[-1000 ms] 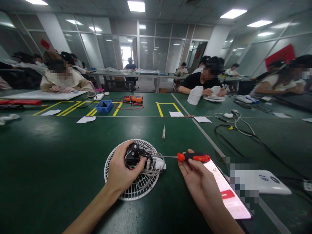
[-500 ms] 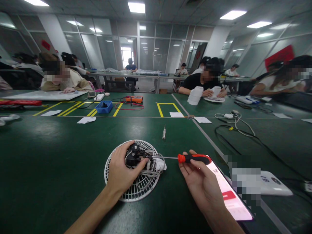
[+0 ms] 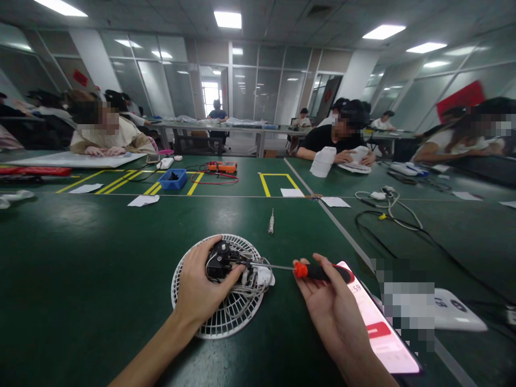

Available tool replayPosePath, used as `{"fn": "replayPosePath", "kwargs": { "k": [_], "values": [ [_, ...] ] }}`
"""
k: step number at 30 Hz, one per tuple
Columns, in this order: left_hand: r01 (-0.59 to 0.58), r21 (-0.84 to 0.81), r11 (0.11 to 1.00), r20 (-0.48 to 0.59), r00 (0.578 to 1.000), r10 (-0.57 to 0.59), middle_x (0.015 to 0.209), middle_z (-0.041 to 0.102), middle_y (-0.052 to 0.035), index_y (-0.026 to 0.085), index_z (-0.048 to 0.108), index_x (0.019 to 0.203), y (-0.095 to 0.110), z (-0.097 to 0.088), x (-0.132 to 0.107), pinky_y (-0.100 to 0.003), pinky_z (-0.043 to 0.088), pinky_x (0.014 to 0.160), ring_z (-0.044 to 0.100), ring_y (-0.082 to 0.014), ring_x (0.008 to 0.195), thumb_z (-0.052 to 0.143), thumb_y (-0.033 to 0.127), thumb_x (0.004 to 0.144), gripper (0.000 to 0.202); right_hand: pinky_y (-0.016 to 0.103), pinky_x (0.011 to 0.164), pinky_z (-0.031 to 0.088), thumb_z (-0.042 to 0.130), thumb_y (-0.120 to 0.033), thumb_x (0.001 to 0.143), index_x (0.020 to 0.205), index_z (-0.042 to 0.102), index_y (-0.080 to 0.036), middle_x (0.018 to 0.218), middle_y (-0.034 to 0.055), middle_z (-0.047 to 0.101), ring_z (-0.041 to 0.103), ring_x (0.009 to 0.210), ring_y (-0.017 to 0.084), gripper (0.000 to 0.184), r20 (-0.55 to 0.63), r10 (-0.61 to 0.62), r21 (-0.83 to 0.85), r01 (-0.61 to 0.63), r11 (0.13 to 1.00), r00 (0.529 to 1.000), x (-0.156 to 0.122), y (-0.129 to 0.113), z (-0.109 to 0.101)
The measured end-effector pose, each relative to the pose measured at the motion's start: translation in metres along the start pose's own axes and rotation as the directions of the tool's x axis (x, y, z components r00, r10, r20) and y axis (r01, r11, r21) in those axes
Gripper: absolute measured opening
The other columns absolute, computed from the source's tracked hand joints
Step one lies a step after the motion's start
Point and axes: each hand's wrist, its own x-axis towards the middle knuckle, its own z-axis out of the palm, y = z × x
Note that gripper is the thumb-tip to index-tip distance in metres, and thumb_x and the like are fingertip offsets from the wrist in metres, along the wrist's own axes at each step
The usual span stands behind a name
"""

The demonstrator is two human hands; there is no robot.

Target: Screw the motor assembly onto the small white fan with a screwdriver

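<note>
On the green table lies a round white fan grille (image 3: pixel 220 329), with a black fan motor (image 3: pixel 219 261) and a bundle of grey-white cord (image 3: pixel 253 285) on top of it. My left hand (image 3: pixel 199 282) is wrapped round the motor, thumb along its near side. In my right hand (image 3: pixel 332 306) is a red and black screwdriver (image 3: pixel 314 271), held level by its handle. Its long shaft points left and reaches the motor near my left thumb; the tip's exact contact is hard to see. A small clear-handled screwdriver (image 3: pixel 271 221) lies beyond the grille.
A lit phone (image 3: pixel 382 328) lies under and beside my right forearm, with a white device (image 3: pixel 459 309) to its right. Cables (image 3: pixel 389 209) spread at right. Farther back are a blue bin (image 3: pixel 172 180), an orange multimeter (image 3: pixel 222 167) and co-workers at the tables.
The screwdriver handle has turned slightly and dipped at its right end, with my right fingers shifted round it. My left hand keeps its hold on the motor.
</note>
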Motion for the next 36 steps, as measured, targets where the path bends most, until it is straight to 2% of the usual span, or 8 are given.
{"fn": "replayPosePath", "kwargs": {
  "k": [4, 11, 16, 20, 26, 28, 33, 36],
  "values": [
    [0.000, -0.003, 1.000, -0.006, 1.000, 0.000, 0.117, 0.069, -0.0090, 0.024, 0.058, 0.130, -0.001, 0.001, 0.000, -0.049, 0.056, 0.099, 0.068, -0.0279, 0.108, 0.076, 0.051, 0.081, 0.059, 0.028, 0.069, 0.065, 0.095, -0.026, 0.060, 0.102, 0.068, -0.019, 0.092, 0.0034, 0.072, 0.073, 0.080, 0.019, 0.051, -0.015, 0.011, -0.035, -0.011, 0.999, 1.000, 0.003, 0.004, -0.003],
    [-0.001, -0.016, 1.000, -0.003, 1.000, 0.001, 0.119, 0.070, -0.0095, 0.024, 0.058, 0.129, -0.002, 0.003, 0.000, -0.049, 0.056, 0.100, 0.068, -0.0280, 0.109, 0.076, 0.051, 0.081, 0.059, 0.035, 0.089, 0.064, 0.094, -0.027, 0.063, 0.090, 0.068, -0.023, 0.098, 0.0035, 0.075, 0.073, 0.099, 0.023, 0.038, 0.062, -0.016, -0.033, 0.018, 0.999, 0.998, 0.007, 0.003, -0.007],
    [-0.004, -0.019, 1.000, -0.011, 1.000, 0.004, 0.118, 0.070, -0.0091, 0.023, 0.058, 0.129, -0.001, 0.002, 0.001, -0.048, 0.057, 0.099, 0.069, -0.0274, 0.108, 0.076, 0.051, 0.081, 0.058, 0.025, 0.064, 0.061, 0.086, -0.033, 0.073, 0.100, 0.070, -0.023, 0.080, 0.0029, 0.072, 0.071, 0.070, 0.017, 0.033, -0.015, 0.080, -0.027, -0.081, 0.996, 0.997, 0.006, 0.004, -0.004],
    [-0.001, -0.024, 1.000, -0.004, 1.000, 0.001, 0.118, 0.070, -0.0091, 0.023, 0.058, 0.129, 0.000, 0.001, 0.001, -0.048, 0.057, 0.099, 0.069, -0.0271, 0.108, 0.077, 0.050, 0.081, 0.059, 0.021, 0.061, 0.059, 0.085, -0.019, 0.069, 0.099, 0.071, -0.020, 0.082, 0.0009, 0.072, 0.068, 0.066, 0.013, 0.033, -0.045, 0.072, 0.012, -0.071, 0.997, 0.996, 0.000, 0.003, 0.001],
    [0.014, -0.035, 0.999, 0.012, 1.000, -0.014, 0.120, 0.069, -0.0086, 0.024, 0.057, 0.130, -0.002, 0.001, 0.000, -0.048, 0.056, 0.101, 0.068, -0.0270, 0.110, 0.076, 0.051, 0.081, 0.058, 0.030, 0.081, 0.063, 0.082, -0.005, 0.059, 0.092, 0.069, -0.018, 0.095, 0.0066, 0.076, 0.074, 0.091, 0.020, 0.038, -0.026, 0.073, 0.047, -0.072, 0.996, 0.997, 0.001, -0.001, 0.003],
    [0.016, -0.036, 0.999, 0.016, 1.000, -0.015, 0.120, 0.069, -0.0086, 0.024, 0.058, 0.130, -0.002, 0.001, 0.001, -0.048, 0.056, 0.101, 0.068, -0.0270, 0.110, 0.077, 0.051, 0.081, 0.058, 0.032, 0.082, 0.064, 0.084, -0.006, 0.057, 0.099, 0.069, -0.019, 0.096, 0.0086, 0.077, 0.074, 0.094, 0.022, 0.045, -0.002, 0.092, 0.045, -0.092, 0.995, 0.996, 0.003, 0.000, 0.002],
    [0.021, -0.045, 0.999, 0.007, 1.000, -0.021, 0.119, 0.069, -0.0077, 0.025, 0.058, 0.128, -0.003, 0.002, 0.001, -0.048, 0.056, 0.101, 0.068, -0.0267, 0.109, 0.077, 0.052, 0.081, 0.058, 0.023, 0.060, 0.059, 0.092, -0.018, 0.060, 0.104, 0.070, -0.023, 0.077, 0.0000, 0.072, 0.066, 0.062, 0.013, 0.050, 0.030, 0.099, -0.017, -0.098, 0.995, 0.995, 0.004, 0.004, -0.002],
    [0.024, -0.052, 0.998, 0.013, 1.000, -0.024, 0.120, 0.069, -0.0072, 0.025, 0.059, 0.128, -0.003, 0.002, 0.001, -0.048, 0.056, 0.101, 0.068, -0.0262, 0.109, 0.078, 0.052, 0.080, 0.058, 0.023, 0.066, 0.061, 0.093, -0.013, 0.055, 0.100, 0.071, -0.020, 0.086, 0.0009, 0.075, 0.071, 0.074, 0.014, 0.051, 0.040, 0.063, -0.021, -0.062, 0.998, 0.997, 0.003, 0.002, -0.002]
  ]
}}
